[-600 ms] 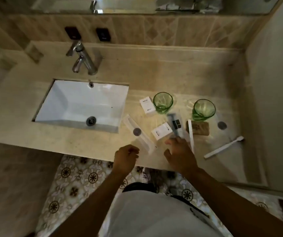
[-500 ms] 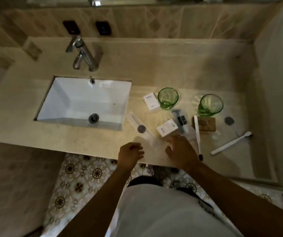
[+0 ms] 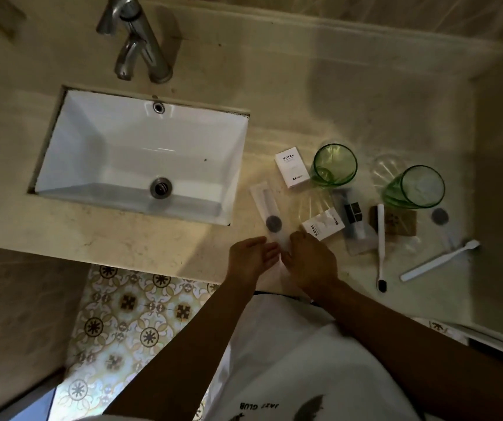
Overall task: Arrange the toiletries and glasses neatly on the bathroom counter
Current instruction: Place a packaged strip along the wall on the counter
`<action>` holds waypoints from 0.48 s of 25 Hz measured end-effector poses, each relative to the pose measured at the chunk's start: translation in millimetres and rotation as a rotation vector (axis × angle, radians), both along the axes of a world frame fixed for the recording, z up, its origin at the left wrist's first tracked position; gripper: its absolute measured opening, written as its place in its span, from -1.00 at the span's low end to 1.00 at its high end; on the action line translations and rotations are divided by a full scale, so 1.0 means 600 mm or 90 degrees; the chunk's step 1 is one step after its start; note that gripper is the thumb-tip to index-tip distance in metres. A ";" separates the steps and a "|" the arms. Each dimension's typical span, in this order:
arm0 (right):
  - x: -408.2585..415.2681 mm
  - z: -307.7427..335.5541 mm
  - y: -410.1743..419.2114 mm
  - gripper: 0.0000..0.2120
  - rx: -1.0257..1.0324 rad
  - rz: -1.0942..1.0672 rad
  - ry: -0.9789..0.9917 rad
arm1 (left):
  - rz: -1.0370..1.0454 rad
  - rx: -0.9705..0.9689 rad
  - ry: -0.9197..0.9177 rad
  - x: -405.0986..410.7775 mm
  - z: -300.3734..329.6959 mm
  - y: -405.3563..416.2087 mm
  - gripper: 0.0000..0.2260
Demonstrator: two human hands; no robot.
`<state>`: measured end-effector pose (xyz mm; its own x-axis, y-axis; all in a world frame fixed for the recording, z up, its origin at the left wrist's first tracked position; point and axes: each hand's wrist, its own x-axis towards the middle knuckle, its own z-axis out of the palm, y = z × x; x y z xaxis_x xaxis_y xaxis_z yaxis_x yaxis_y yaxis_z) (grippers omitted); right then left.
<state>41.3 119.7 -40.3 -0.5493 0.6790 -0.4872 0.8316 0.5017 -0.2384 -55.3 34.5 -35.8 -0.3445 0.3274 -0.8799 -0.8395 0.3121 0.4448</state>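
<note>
Two green glasses stand upright on the counter, right of the sink. Near them lie two white HOTEL boxes. A long clear packet with a grey sticker lies between the sink and the boxes. My right hand curls its fingers down on the packet's near end. My left hand is beside it, fingers extended toward that end. A packet with dark contents, a brown card and two white toothbrushes lie further right.
The white sink and chrome tap take up the left of the beige counter. Another clear packet with a grey sticker lies by the right glass. A wall bounds the counter on the right. Patterned floor tiles show below the counter's front edge.
My right hand has moved left from the box and dark packet to the clear packet's near end. My left hand has opened toward it. The camera has moved closer and tilted down.
</note>
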 end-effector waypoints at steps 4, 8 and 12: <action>-0.003 -0.015 0.011 -0.79 -0.034 -0.049 0.017 | -0.032 -0.027 -0.017 -0.015 -0.002 0.013 -0.77; -0.006 -0.017 0.027 -0.82 -0.074 -0.073 0.017 | -0.075 -0.058 0.002 -0.020 0.000 0.019 -0.83; -0.011 -0.005 0.036 -0.91 -0.158 -0.075 0.111 | -0.139 -0.077 0.068 -0.016 -0.001 0.020 -0.82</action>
